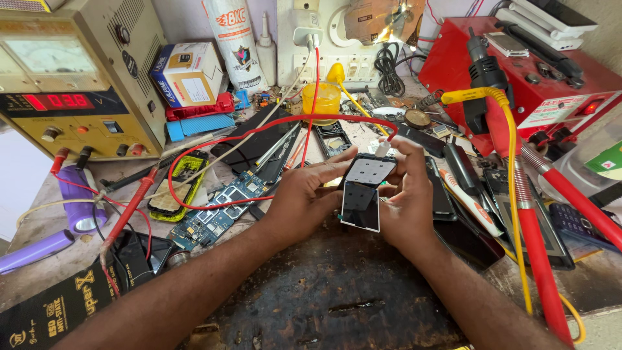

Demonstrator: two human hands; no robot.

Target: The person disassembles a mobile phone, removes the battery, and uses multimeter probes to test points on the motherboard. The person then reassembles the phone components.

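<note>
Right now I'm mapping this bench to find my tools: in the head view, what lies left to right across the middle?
Purple cell → yellow phone frame → blue circuit board → left hand → small phone, held by both hands → right hand → red spring-wrapped cable.

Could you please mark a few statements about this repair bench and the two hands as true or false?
1. Both hands hold the small mobile phone. True: left hand and right hand grip it from either side.
2. The bare blue circuit board lies right of the phone. False: it lies to the left, beside the left hand.
3. The power supply at far left shows red digits. True.
4. The red soldering station stands at the left edge. False: it stands at the upper right.
5. A yellow cup stands behind the phone. True.
</note>
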